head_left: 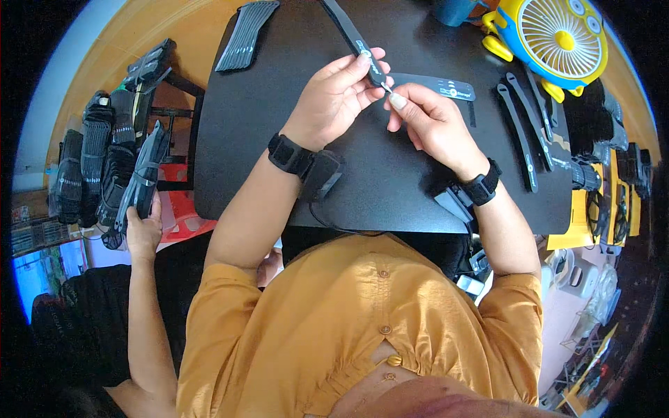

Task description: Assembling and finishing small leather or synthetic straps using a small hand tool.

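Note:
A long black strap with pale printing slants down to the middle of the table, and my left hand grips it near its lower end between thumb and fingers. At that end, the thumb and forefinger of my right hand are pinched together on a small pale, shiny piece. Its kind is too small to make out. Behind my right hand lies a flat grey printed piece on the table.
The dark table carries a strap stack at far left, loose straps at right, and a yellow-blue fan beside a dark mug. At left, a co-worker's hand holds a strap bundle near other bundles.

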`<state>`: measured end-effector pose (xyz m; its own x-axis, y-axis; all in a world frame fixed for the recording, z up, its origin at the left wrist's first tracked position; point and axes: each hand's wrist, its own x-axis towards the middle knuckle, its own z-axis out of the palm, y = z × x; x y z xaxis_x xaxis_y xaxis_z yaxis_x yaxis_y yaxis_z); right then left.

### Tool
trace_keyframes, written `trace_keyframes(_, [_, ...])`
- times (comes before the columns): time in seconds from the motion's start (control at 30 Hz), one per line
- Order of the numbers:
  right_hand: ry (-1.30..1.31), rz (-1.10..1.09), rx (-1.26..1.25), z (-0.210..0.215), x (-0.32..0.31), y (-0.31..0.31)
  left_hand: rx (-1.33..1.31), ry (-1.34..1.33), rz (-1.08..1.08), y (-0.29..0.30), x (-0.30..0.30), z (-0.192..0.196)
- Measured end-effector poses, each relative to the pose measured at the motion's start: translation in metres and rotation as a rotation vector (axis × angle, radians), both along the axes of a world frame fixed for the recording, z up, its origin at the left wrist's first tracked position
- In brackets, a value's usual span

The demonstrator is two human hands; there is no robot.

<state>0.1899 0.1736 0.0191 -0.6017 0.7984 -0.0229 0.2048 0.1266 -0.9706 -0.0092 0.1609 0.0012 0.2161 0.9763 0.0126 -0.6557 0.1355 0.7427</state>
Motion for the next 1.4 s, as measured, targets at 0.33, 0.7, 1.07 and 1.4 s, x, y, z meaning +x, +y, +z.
trace_keyframes(0.33, [0.048, 0.005, -0.110, 0.0064, -0.0024, -0.0016, -0.015, -0.037, -0.011, -0.0012, 0.0004, 0.0011])
trace_keyframes(0.7, [0.095, 0.044, -0.172, 0.0028, -0.0001, 0.0006, -0.007, -0.053, -0.011, -0.0014, 0.0002, 0.0006])
trace_keyframes(1.07, [0.198, 0.100, -0.292, 0.0009, 0.0009, 0.0022, -0.017, -0.048, -0.007, -0.0019, -0.0004, 0.0015])
trace_keyframes(1.4, [0.203, 0.047, -0.310, 0.0029, -0.0005, 0.0010, 0.013, -0.038, -0.010, -0.0001, -0.0007, -0.0015])
